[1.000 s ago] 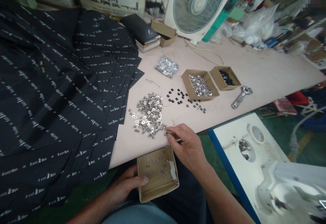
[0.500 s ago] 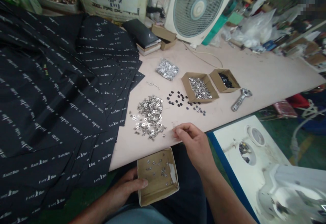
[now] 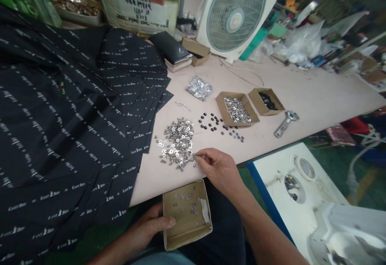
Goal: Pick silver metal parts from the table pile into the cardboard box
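My left hand (image 3: 157,222) grips the left wall of a shallow cardboard box (image 3: 181,237), thumb over the rim, below the table's front edge. Several small metal snap fasteners lie scattered inside it. My right hand (image 3: 218,168) is at the right border of a pile of silver snap fasteners (image 3: 177,136) on the table. Its thumb and forefinger are pinched together at the pile's edge; whatever sits between the tips is too small to make out. Black caps (image 3: 212,118) lie loose on the table beyond this hand.
Two cardboard boxes, one with silver fasteners (image 3: 237,110) and one with black pieces (image 3: 267,101), stand behind. A metal wrench-like tool (image 3: 286,124) lies at right. Printed black fabric (image 3: 120,128) covers the left side. A fan (image 3: 235,19) stands at the back; a sewing machine (image 3: 346,233) is lower right.
My right hand has moved left to the edge of the fastener pile. My left hand keeps its hold on the box. The whole view has shifted slightly.
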The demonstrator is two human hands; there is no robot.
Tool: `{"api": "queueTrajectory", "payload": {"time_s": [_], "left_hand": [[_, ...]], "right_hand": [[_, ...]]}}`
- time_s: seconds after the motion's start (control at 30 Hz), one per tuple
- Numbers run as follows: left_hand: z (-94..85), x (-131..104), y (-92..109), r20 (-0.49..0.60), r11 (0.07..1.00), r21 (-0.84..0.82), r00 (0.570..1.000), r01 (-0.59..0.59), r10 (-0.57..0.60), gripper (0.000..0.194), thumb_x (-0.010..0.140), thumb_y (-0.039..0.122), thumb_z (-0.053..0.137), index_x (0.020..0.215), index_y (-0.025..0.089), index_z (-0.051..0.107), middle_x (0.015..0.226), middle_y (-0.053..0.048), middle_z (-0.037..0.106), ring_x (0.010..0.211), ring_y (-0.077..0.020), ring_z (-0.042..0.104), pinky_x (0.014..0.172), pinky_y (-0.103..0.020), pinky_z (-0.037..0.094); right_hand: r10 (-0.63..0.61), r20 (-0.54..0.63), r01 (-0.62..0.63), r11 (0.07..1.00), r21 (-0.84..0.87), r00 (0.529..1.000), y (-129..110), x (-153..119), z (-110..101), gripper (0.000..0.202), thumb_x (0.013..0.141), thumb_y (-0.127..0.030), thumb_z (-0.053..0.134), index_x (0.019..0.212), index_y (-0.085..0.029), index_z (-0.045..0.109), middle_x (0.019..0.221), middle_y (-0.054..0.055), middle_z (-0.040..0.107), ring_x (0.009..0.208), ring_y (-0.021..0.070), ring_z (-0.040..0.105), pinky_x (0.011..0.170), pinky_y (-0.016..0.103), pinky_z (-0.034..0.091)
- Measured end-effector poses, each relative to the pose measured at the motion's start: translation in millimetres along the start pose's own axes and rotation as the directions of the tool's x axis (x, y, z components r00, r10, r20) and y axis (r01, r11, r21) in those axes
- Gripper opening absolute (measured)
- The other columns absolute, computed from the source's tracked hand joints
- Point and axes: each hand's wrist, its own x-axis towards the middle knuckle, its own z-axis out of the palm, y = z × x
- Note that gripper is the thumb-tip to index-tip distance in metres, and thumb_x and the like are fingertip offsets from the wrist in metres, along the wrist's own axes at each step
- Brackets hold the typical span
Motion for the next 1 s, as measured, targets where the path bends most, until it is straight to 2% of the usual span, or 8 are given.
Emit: {"api": "queueTrajectory", "payload": {"time_s": [0.13, 0.3, 0.37, 0.43, 0.53, 0.6, 0.73, 1.0], "left_hand": [[-1.9, 1.7, -0.6, -0.009, 1.0, 0.024, 1.0, 0.0, 0.0, 0.056, 0.082, 0.027, 0.075, 0.138, 0.02, 0.07, 0.137, -0.013, 0.075, 0.131, -0.0387, 0.064, 0.117, -0.054, 0.044], [-1.7, 2.8, -0.5, -0.005, 0.999, 0.039, 1.0, -0.001, 0.001, 0.056, 0.082, 0.028, 0.075, 0.137, 0.018, 0.07, 0.136, -0.014, 0.075, 0.124, -0.0397, 0.069, 0.114, -0.056, 0.046], [-0.6, 2.7, -0.2, -0.007, 0.999, 0.05, 1.0, -0.005, 0.006, 0.056, 0.082, 0.029, 0.074, 0.137, 0.017, 0.07, 0.135, -0.015, 0.075, 0.123, -0.0397, 0.069, 0.114, -0.056, 0.046], [0.5, 2.3, 0.2, -0.007, 0.998, 0.055, 1.0, -0.005, 0.006, 0.056, 0.082, 0.028, 0.075, 0.137, 0.017, 0.07, 0.134, -0.015, 0.076, 0.123, -0.0397, 0.069, 0.113, -0.056, 0.046], [1.7, 1.6, 0.9, -0.002, 0.999, 0.038, 1.0, -0.006, 0.006, 0.057, 0.081, 0.028, 0.075, 0.137, 0.017, 0.069, 0.133, -0.015, 0.076, 0.122, -0.0396, 0.069, 0.113, -0.056, 0.047], [2.5, 1.4, 1.6, -0.001, 1.0, 0.029, 1.0, -0.003, 0.003, 0.057, 0.082, 0.029, 0.075, 0.137, 0.017, 0.069, 0.132, -0.014, 0.077, 0.123, -0.0393, 0.069, 0.114, -0.056, 0.047], [3.5, 1.4, 3.2, 0.007, 1.0, 0.015, 1.0, 0.003, -0.003, 0.057, 0.082, 0.028, 0.075, 0.138, 0.018, 0.069, 0.133, -0.014, 0.076, 0.127, -0.0391, 0.067, 0.115, -0.055, 0.046], [5.1, 3.0, 5.1, 0.014, 1.0, 0.026, 1.0, 0.003, -0.003, 0.058, 0.082, 0.028, 0.074, 0.138, 0.017, 0.069, 0.136, -0.014, 0.075, 0.133, -0.0391, 0.063, 0.118, -0.055, 0.043]], "right_hand": [[0.197, 0.015, -0.191, 0.923, 0.333, 0.98, -3.9, -3.4, -8.9, 0.014, 0.086, -0.034, 0.067, 0.078, -0.023, 0.069, 0.064, -0.003, 0.057, 0.056, 0.0137, 0.046, 0.051, 0.027, 0.034], [0.287, 0.209, -0.326, 0.459, 0.827, 0.935, -8.1, -2.0, -19.2, 0.012, 0.078, -0.035, 0.057, 0.083, -0.024, 0.056, 0.082, 0.004, 0.065, 0.053, 0.0129, 0.034, 0.044, 0.025, 0.027], [0.278, 0.24, -0.337, 0.386, 0.859, 0.93, -8.1, -1.2, -18.2, 0.013, 0.077, -0.036, 0.055, 0.083, -0.024, 0.057, 0.078, 0.003, 0.061, 0.052, 0.0129, 0.032, 0.043, 0.025, 0.025], [0.293, 0.226, -0.346, 0.469, 0.813, 0.929, -8.0, -1.2, -15.0, 0.014, 0.08, -0.037, 0.058, 0.083, -0.024, 0.06, 0.07, -0.001, 0.055, 0.05, 0.0121, 0.029, 0.043, 0.024, 0.021], [0.228, 0.119, -0.257, 0.817, 0.517, 0.966, -8.8, -3.0, -8.1, 0.013, 0.083, -0.034, 0.067, 0.088, -0.023, 0.071, 0.063, -0.005, 0.048, 0.053, 0.0126, 0.037, 0.049, 0.026, 0.03], [0.089, 0.063, -0.102, 0.961, 0.255, 0.994, -9.4, -4.7, -3.4, 0.014, 0.084, -0.029, 0.069, 0.094, -0.024, 0.077, 0.063, -0.005, 0.051, 0.057, 0.0141, 0.046, 0.058, 0.028, 0.038], [-0.088, 0.046, 0.088, 0.996, 0.015, 0.995, -8.9, -7.3, 2.9, 0.021, 0.088, -0.022, 0.065, 0.101, -0.026, 0.08, 0.071, -0.003, 0.061, 0.062, 0.0146, 0.054, 0.065, 0.03, 0.043], [-0.03, 0.08, 0.03, 1.0, 0.0, 0.996, -4.9, -11.0, 1.1, 0.018, 0.088, -0.023, 0.064, 0.097, -0.024, 0.08, 0.063, -0.004, 0.057, 0.058, 0.0135, 0.053, 0.062, 0.029, 0.042]]}}
